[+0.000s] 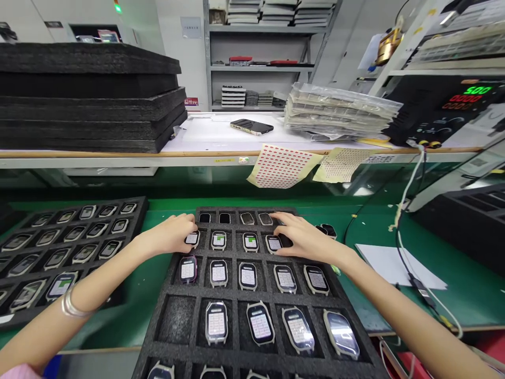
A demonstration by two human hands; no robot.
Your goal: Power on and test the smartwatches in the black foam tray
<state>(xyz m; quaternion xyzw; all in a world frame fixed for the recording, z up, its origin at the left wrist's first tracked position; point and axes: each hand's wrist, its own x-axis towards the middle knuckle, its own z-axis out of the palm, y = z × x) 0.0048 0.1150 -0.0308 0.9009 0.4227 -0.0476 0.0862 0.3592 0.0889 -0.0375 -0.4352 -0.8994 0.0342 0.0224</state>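
Observation:
A black foam tray (177, 318) in front of me holds rows of smartwatch bodies without straps, several with lit white screens. My left hand (178, 233) is at the tray's left edge, its fingers pinched round a smartwatch (192, 238) in the second row from the back. On the right, my right hand (302, 237) reaches over the same row. Its thumb and fingers are on the edges of another smartwatch (273, 243). Between the hands sit two smartwatches (250, 241) showing green and white screens. A purple-framed smartwatch (188, 269) lies just nearer than my left hand.
Another foam tray of watches (136, 210) lies left. Stacked black foam (90, 100), a phone (252, 127) and plastic trays (339, 113) occupy the shelf above. A power supply (445, 110) stands right, its cables hanging over white paper (398, 266) on the green bench.

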